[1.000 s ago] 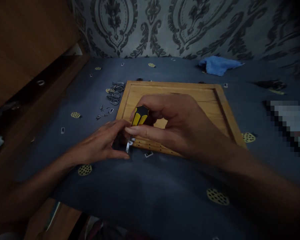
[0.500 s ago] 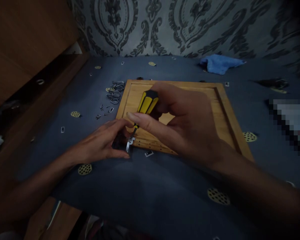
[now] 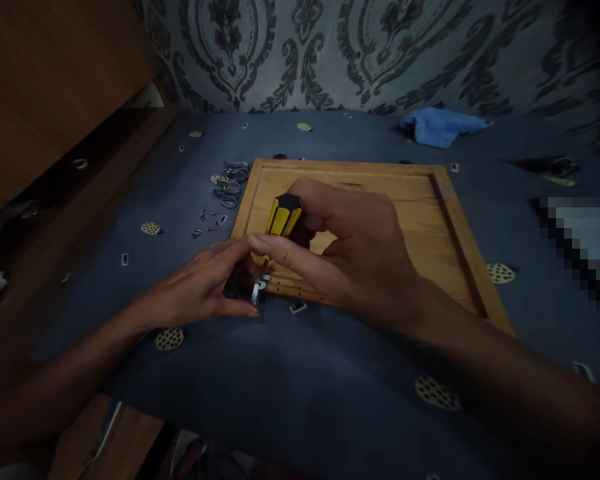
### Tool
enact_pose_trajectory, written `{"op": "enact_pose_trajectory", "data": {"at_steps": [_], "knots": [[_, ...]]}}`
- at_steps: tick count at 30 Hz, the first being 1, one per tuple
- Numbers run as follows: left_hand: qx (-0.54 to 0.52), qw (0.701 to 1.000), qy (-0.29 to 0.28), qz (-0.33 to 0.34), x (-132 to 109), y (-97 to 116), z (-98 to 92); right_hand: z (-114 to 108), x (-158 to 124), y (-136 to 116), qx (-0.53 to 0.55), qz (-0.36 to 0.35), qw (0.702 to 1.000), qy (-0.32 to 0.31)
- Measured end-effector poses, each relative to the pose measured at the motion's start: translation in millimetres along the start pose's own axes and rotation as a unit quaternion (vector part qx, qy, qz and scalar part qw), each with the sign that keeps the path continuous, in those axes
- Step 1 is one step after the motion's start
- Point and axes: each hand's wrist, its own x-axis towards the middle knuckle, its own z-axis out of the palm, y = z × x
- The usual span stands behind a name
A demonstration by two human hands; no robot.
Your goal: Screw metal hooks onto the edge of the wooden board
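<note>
- Right hand point(image 3: 350, 247) grips the yellow-black screwdriver point(image 3: 283, 217), tip down at the wooden panel's point(image 3: 380, 193) near-left corner;
- Left hand point(image 3: 205, 283) pinches a metal fitting point(image 3: 259, 288) there — loose screws point(image 3: 207, 223) lie nearby.

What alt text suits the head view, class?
The right hand grips a yellow-and-black screwdriver, pointing down at a metal fitting that the left hand steadies at the near edge of a wooden panel.

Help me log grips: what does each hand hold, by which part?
Right hand grips the screwdriver by its yellow-black handle; left hand pinches a metal fitting at the board's edge.
</note>
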Motion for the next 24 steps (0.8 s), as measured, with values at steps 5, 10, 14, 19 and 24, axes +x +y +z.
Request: {"op": "enact_pose_trajectory", "data": {"at_steps": [5, 10, 14, 19, 24], "knots": [[0.003, 1.000, 0.001, 0.001, -1, 0, 0.0, -1, 1, 0, -0.015, -0.010, 1.000, 0.004], [-0.001, 1.000, 0.005, 0.004, 0, 2, -0.5, -7, 5, -3, 0.027, 0.011, 0.998, -0.061], [-0.009, 1.000, 0.003, -0.009, 1, 3, -0.6, -17, 8, -5, 0.094, 0.023, 0.987, -0.132], [-0.010, 1.000, 0.002, -0.019, 0, 3, -0.5, -25, 10, -7, 0.141, 0.046, 0.978, -0.146], [-0.004, 1.000, 0.003, -0.006, 0, 0, 0.0, -17, 7, -6, 0.092, 0.041, 0.991, -0.089]]}}
